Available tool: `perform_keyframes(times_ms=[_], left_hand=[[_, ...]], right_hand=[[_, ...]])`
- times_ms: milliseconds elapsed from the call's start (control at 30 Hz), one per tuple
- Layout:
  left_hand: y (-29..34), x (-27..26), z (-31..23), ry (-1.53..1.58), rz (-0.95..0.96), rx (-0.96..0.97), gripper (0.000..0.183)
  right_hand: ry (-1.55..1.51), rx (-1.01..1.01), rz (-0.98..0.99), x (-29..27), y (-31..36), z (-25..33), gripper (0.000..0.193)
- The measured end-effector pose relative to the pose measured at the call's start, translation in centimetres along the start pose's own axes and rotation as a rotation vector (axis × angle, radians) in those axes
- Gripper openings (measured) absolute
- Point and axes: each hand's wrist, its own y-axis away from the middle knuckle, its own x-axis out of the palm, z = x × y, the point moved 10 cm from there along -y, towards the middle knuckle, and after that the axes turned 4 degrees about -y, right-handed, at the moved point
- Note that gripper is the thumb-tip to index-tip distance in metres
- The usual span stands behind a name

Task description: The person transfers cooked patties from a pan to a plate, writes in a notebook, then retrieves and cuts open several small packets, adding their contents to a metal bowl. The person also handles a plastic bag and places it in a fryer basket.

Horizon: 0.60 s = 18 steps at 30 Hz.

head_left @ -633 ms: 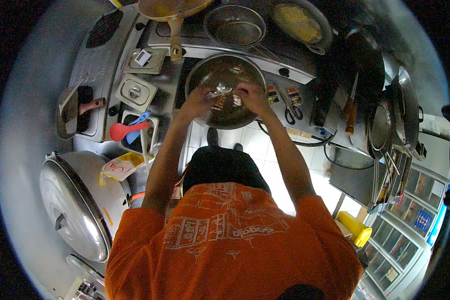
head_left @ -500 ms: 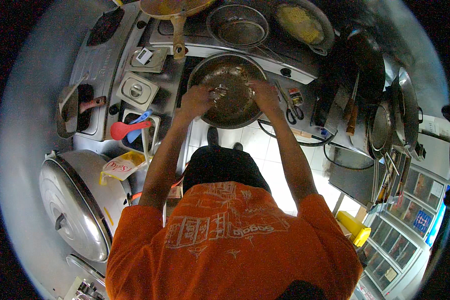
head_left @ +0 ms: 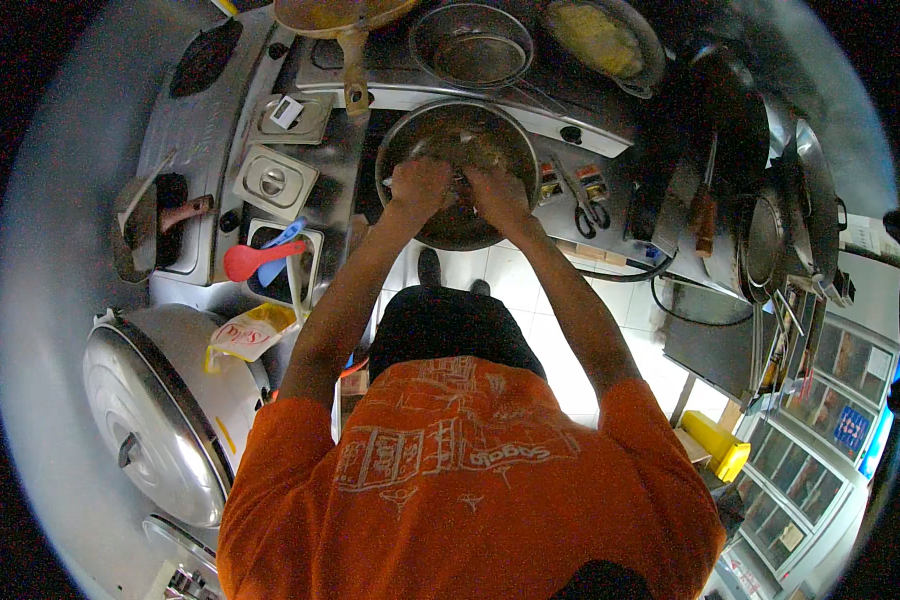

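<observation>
A wide, round metal bowl [head_left: 510, 125] is in front of me at the counter's near edge, its inside brownish. Both my hands are inside its rim, almost touching each other. My left hand [head_left: 422, 187] is closed, fingers curled inward. Close beside it, my right hand [head_left: 494, 197] is also closed. A small pale, shiny bit shows between them, too dim and small to name. Right of the bowl lie scissors [head_left: 587, 212] with black handles, between two small packets, one nearer the bowl [head_left: 550, 183] and one farther right [head_left: 592, 182].
Beyond the bowl are a frying pan [head_left: 470, 55], a pan of yellow food [head_left: 598, 40] and a wooden-handled pan [head_left: 353, 60]. Lidded steel containers [head_left: 276, 182] and a red spoon [head_left: 260, 262] are at left, above a large lidded pot [head_left: 150, 420]. Pans [head_left: 765, 245] crowd the right.
My hands have come together over the middle of the bowl from its left and right sides. The packet nearer the bowl has come into view.
</observation>
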Motion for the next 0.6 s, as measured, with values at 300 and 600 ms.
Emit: perform_keyframes(times_ms=[300, 600], left_hand=[[1.6, -0.5, 1.8, 0.099, -0.064, -0.003, 0.017], [2.5, -1.5, 3.9, 0.232, -0.081, -0.165, 0.019]], right_hand=[[-0.229, 0.044, -0.09, -1.1, 0.3, -2.3, 0.021], [-0.143, 0.136, -0.012, -0.7, 0.5, -1.9, 0.021]])
